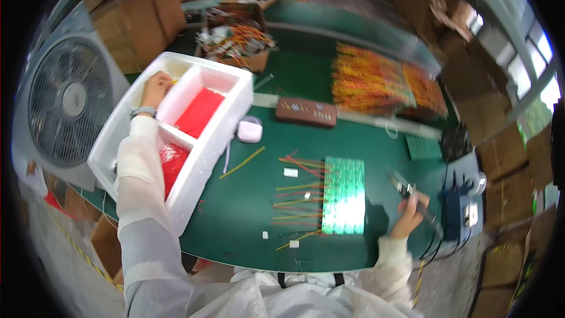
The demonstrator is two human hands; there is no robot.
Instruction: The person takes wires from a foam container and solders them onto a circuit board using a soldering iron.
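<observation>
My left hand (156, 90) reaches into the far left compartment of a white foam box (240, 76). Its fingers are closed, with a bit of yellow wire (175, 81) showing at the fingertips. Red wires (200, 112) and a red bundle (172, 162) fill two other compartments. On the right, my right hand (407, 217) grips a soldering iron (402, 185), its tip raised to the far left, above the mat. Left of it lies a green circuit board panel (344, 197), with red and yellow wires (300, 202) sticking out of its left edge.
A loose yellow wire (242, 162) lies beside the box, near a small white case (250, 130). A brown block (306, 112) and orange wire bundles (371, 79) sit farther back. A blue soldering station (452, 212) stands at right, a fan (73, 100) at left.
</observation>
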